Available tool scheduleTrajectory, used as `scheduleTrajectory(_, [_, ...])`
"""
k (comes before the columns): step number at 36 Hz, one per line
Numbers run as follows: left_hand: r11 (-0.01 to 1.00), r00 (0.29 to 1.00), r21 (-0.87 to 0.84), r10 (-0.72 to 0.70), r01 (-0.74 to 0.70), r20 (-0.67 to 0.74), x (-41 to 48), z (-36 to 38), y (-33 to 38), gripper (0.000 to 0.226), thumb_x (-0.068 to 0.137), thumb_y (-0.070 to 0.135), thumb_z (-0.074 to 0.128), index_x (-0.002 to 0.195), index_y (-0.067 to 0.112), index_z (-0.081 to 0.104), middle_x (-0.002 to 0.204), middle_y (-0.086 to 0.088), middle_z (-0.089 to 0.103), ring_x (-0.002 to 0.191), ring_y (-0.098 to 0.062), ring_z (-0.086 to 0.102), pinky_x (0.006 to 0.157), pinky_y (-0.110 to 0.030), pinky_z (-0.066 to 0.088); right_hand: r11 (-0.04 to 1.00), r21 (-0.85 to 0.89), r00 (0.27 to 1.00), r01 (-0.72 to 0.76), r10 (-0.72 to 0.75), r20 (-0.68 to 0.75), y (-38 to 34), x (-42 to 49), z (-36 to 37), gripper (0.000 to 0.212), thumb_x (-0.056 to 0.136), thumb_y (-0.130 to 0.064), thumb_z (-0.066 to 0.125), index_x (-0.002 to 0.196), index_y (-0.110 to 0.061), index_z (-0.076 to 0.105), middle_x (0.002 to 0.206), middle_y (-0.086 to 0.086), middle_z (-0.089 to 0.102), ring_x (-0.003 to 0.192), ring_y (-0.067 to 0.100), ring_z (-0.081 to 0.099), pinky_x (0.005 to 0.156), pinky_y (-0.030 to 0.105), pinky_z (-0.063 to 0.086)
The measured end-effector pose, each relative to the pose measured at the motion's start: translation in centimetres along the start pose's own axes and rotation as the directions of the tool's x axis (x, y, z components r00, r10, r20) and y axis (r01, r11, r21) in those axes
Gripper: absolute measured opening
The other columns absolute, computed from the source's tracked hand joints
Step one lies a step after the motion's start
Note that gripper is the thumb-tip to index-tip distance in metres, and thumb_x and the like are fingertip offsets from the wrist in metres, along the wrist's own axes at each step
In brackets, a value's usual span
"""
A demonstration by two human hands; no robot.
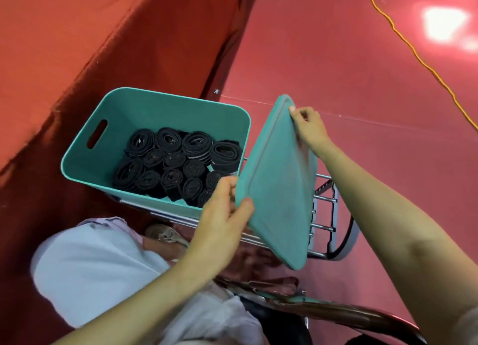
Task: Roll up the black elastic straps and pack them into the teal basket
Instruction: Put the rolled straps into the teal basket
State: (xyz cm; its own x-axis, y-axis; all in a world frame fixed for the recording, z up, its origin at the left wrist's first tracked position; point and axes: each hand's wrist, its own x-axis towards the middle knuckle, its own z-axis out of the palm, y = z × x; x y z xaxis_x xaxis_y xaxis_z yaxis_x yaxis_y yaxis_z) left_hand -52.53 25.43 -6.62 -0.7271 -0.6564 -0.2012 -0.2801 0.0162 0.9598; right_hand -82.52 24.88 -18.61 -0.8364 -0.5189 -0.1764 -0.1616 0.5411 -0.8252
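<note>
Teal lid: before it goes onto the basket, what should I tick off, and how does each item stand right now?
1. Grip on the teal lid: left hand pinches its near edge, right hand holds its far edge. Ok.
2. Rolled straps inside the teal basket: ok.
3. Rolls below the rim, so the lid can seat: ok.
4. Lid lined up over the opening: not ok; it is tilted, beside the basket's right side.
5. Basket steady on the metal rack: cannot tell; its base is hidden.
</note>
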Motion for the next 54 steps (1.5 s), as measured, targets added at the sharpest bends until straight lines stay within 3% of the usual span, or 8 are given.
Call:
scheduleTrajectory(6, [0.997, 0.962, -0.074, -0.004, -0.016, -0.273, 4.0, -6.8, 0.9, 0.011, 0.096, 0.015, 0.050, 0.102, 0.021, 0.058, 0.085, 0.003, 0.064, 0.070, -0.004, 0.063, 0.054, -0.022, 0.053, 1.000, 0.005, 0.998, 0.022, -0.021, -0.056, -2.7, -0.7, 0.8, 0.040, 0.091, -0.045, 0.057, 0.112, -0.010, 0.056, 0.117, 0.012, 0.059, 0.104, 0.024, 0.054, 0.090, 0.033, 0.039])
scheduleTrajectory(15, [0.953, 0.816, -0.301, -0.161, -0.016, -0.555, 8.1, -16.6, 0.7, 0.013, 0.092, 0.024, 0.060, 0.093, 0.013, 0.054, 0.076, -0.002, 0.061, 0.058, -0.011, 0.054, 0.052, -0.024, 0.042, 0.998, -0.019, 0.998, 0.065, -0.065, -0.024, -7.0, -1.9, 1.5, 0.039, 0.093, -0.033, 0.054, 0.130, -0.020, 0.053, 0.126, 0.015, 0.056, 0.106, 0.025, 0.055, 0.091, 0.031, 0.041])
scheduleTrajectory(21, [0.978, 0.846, -0.119, -0.208, 0.171, -0.491, 8.5, -19.0, -1.2, 0.059, 0.075, 0.025, 0.071, 0.129, 0.011, 0.053, 0.119, -0.006, 0.065, 0.100, -0.023, 0.065, 0.088, -0.040, 0.053, 0.999, 0.039, 0.997, 0.022, -0.024, 0.069, -9.1, -3.7, 2.9, 0.042, 0.094, -0.018, 0.039, 0.133, -0.027, 0.052, 0.131, 0.014, 0.052, 0.083, 0.023, 0.049, 0.078, 0.028, 0.038])
scheduleTrajectory(25, [0.964, 0.817, -0.071, -0.256, 0.257, -0.517, 9.4, -22.2, -5.3, 0.081, 0.053, 0.033, 0.083, 0.128, 0.031, 0.053, 0.131, -0.004, 0.055, 0.110, -0.024, 0.061, 0.093, -0.045, 0.051, 0.986, 0.148, 0.992, -0.077, 0.061, 0.110, -9.5, -5.1, 3.7, 0.046, 0.084, -0.024, 0.040, 0.125, -0.030, 0.058, 0.128, 0.011, 0.056, 0.101, 0.025, 0.059, 0.094, 0.037, 0.047])
scheduleTrajectory(32, [0.926, 0.820, 0.063, -0.295, 0.371, -0.491, 7.8, -21.6, -2.1, 0.035, 0.083, 0.016, 0.069, 0.115, 0.008, 0.059, 0.105, -0.011, 0.065, 0.072, -0.020, 0.059, 0.060, -0.027, 0.043, 0.899, 0.397, 0.977, -0.184, 0.122, 0.176, -10.5, -7.0, 4.1, 0.036, 0.097, -0.006, 0.046, 0.130, -0.017, 0.055, 0.111, 0.009, 0.066, 0.077, 0.017, 0.062, 0.071, 0.031, 0.053])
scheduleTrajectory(37, [0.842, 0.838, 0.344, -0.207, 0.415, -0.505, 7.2, -21.8, -2.0, 0.059, 0.083, 0.026, 0.070, 0.136, 0.015, 0.047, 0.125, -0.009, 0.055, 0.107, -0.028, 0.056, 0.095, -0.042, 0.046, 0.846, 0.476, 0.966, -0.242, 0.164, 0.199, -11.3, -8.1, 4.7, 0.041, 0.099, -0.003, 0.040, 0.135, -0.021, 0.050, 0.098, 0.006, 0.064, 0.067, 0.015, 0.058, 0.064, 0.029, 0.051])
scheduleTrajectory(47, [0.749, 0.876, 0.605, 0.069, 0.271, -0.478, 8.5, -22.2, 0.8, 0.044, 0.088, 0.024, 0.062, 0.131, 0.023, 0.055, 0.130, -0.009, 0.057, 0.122, -0.030, 0.048, 0.104, -0.041, 0.038, 0.688, 0.601, 0.914, -0.406, 0.304, 0.269, -11.4, -10.7, 4.0, 0.045, 0.096, 0.004, 0.035, 0.134, -0.019, 0.046, 0.077, 0.003, 0.061, 0.052, 0.014, 0.054, 0.039, 0.018, 0.045])
scheduleTrajectory(54, [0.708, 0.916, 0.643, -0.012, 0.291, -0.400, 11.6, -23.0, 0.2, 0.048, 0.092, 0.026, 0.058, 0.138, 0.023, 0.047, 0.137, -0.011, 0.051, 0.126, -0.028, 0.045, 0.101, -0.038, 0.036, 0.649, 0.683, 0.942, -0.335, 0.251, 0.223, -12.2, -13.4, 5.3, 0.051, 0.094, 0.009, 0.035, 0.139, -0.016, 0.037, 0.085, -0.005, 0.060, 0.065, 0.012, 0.060, 0.065, 0.031, 0.054])
